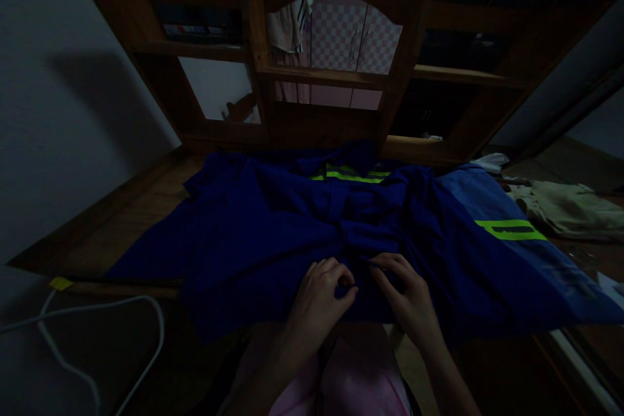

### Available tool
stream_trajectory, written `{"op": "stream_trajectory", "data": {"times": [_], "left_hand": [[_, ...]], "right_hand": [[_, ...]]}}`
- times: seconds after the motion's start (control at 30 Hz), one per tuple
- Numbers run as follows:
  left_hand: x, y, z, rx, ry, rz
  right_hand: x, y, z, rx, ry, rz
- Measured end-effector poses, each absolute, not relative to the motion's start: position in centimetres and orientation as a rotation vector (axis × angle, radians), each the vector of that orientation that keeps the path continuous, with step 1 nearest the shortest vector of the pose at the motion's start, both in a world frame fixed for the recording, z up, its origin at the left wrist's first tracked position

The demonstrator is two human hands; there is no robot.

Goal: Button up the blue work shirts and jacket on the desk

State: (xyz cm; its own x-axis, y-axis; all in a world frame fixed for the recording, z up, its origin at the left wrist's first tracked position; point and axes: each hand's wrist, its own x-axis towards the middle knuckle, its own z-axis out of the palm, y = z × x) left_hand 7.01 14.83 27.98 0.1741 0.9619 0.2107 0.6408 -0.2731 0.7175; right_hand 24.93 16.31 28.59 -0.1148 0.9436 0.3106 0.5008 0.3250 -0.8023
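A dark blue work jacket (253,227) with yellow-green reflective bands lies spread in loose folds over a wooden desktop, its near edge hanging down over my lap. My left hand (322,289) rests on the near middle of the cloth, fingers curled in toward the thumb around a bit of the fabric. Just to its right, my right hand (404,286) pinches a small fold of the same jacket between thumb and fingertips. Dim light hides the detail at the fingertips.
Behind the jacket rises a wooden shelf frame (326,81). A lighter blue garment (487,198) with a yellow-green band lies at the right, near a beige cloth (570,208). A white cable (158,318) loops at the lower left beside the wall.
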Motion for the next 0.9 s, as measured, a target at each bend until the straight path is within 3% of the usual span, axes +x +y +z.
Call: {"op": "stream_trajectory", "data": {"times": [0.27,0.9], "left_hand": [[7.6,14.8,28.4,1.707,1.514,1.132],[7.6,14.5,27.2,1.77,1.446,1.236]], "right_hand": [[25.1,15.2,29.3,-1.232,-1.777,0.647],[23.9,15.2,30.3,-1.226,-1.952,0.665]]}}
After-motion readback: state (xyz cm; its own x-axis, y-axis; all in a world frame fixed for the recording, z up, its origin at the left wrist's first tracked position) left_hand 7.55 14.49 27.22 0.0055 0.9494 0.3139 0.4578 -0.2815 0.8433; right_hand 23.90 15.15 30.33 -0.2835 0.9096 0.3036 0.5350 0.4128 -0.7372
